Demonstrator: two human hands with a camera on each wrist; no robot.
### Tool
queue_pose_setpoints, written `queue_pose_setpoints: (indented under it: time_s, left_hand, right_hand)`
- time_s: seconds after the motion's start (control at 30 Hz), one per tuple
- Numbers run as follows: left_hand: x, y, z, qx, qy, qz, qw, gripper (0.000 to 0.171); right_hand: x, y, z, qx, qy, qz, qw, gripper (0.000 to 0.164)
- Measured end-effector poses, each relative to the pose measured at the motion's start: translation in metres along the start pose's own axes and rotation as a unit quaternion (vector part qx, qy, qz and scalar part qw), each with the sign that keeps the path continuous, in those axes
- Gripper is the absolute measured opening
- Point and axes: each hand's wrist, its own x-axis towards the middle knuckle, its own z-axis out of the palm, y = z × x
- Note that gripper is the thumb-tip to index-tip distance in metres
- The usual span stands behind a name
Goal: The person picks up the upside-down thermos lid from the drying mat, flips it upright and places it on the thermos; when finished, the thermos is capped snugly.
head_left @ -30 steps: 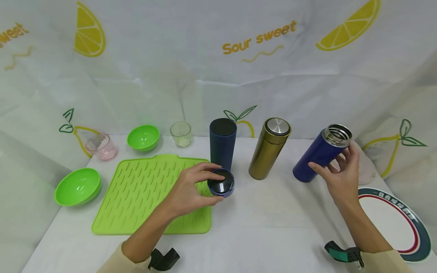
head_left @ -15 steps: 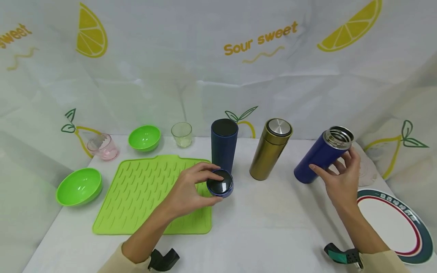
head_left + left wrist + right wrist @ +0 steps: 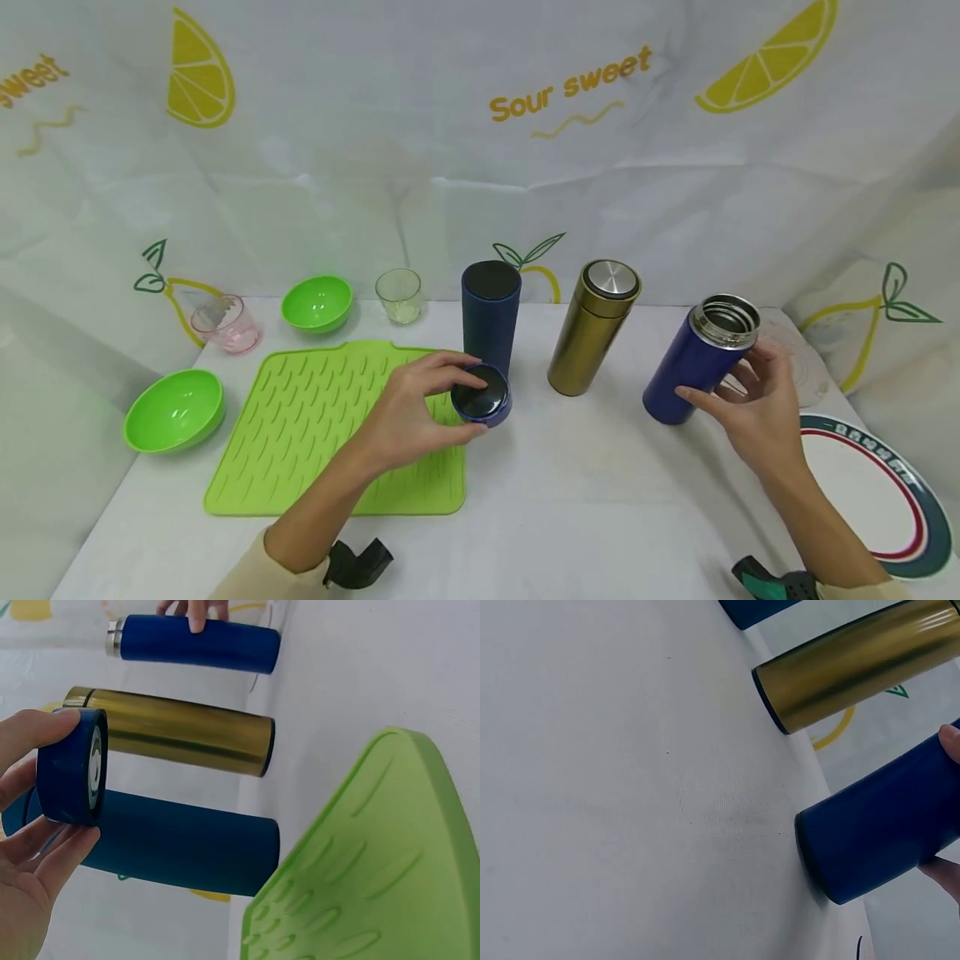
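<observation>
My left hand [image 3: 405,412] pinches a round blue lid [image 3: 478,398] with a dark glossy top between thumb and fingers, raised in front of the dark blue bottle [image 3: 491,321]. In the left wrist view the pale underside of the lid [image 3: 95,769] shows edge-on. On the right, my right hand [image 3: 757,408] grips a bright blue thermos bottle [image 3: 686,371] around its side. Its steel mouth [image 3: 724,322] is uncovered. The right wrist view shows the base of the thermos bottle [image 3: 885,825] right at the white cloth, with only bits of the fingers visible.
A gold bottle [image 3: 588,333] with its lid on stands between the hands. Left lie a green ridged mat [image 3: 300,425], two green bowls [image 3: 174,412], a pink glass [image 3: 234,329] and a greenish glass [image 3: 400,296]. A rimmed white oval plate [image 3: 855,492] lies at the right.
My right hand has brought the blue thermos bottle a little nearer to me and slightly left. My left hand, still pinching the lid, has shifted only slightly.
</observation>
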Motion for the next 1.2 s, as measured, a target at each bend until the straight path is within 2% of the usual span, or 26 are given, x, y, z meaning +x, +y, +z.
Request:
queue_pose_setpoints:
  time_s: [0.23,0.3,0.4,0.47,0.63,0.77,0.97,1.2]
  left_hand:
    - [0.007,0.005,0.0,-0.011,-0.005,0.0,0.9999,0.036]
    - [0.01,0.008,0.0,-0.007,-0.005,0.004,1.0,0.035]
    - [0.014,0.015,0.0,0.004,-0.005,0.013,0.9999,0.034]
    - [0.017,0.019,0.0,0.014,-0.006,0.022,0.9996,0.033]
    - [0.028,0.03,-0.001,0.04,-0.012,0.068,0.9968,0.033]
    - [0.037,0.04,-0.001,0.029,-0.013,0.098,0.9947,0.034]
    - [0.046,0.055,0.001,-0.019,-0.022,0.089,0.9956,0.036]
    - [0.047,0.058,0.006,-0.032,-0.035,0.064,0.9968,0.04]
  right_hand:
    - [-0.009,-0.011,0.004,0.047,-0.089,-0.067,0.993,0.092]
    - [-0.01,-0.015,0.007,0.033,-0.113,-0.088,0.989,0.091]
    - [-0.011,-0.023,0.011,-0.019,-0.143,-0.113,0.983,0.089]
    - [-0.012,-0.027,0.014,-0.033,-0.166,-0.119,0.978,0.087]
    - [-0.011,-0.038,0.021,-0.053,-0.222,-0.128,0.965,0.085]
    - [-0.01,-0.046,0.029,-0.073,-0.257,-0.138,0.954,0.084]
    - [-0.007,-0.056,0.043,-0.08,-0.311,-0.148,0.935,0.082]
    - [-0.004,-0.063,0.049,-0.091,-0.35,-0.15,0.92,0.083]
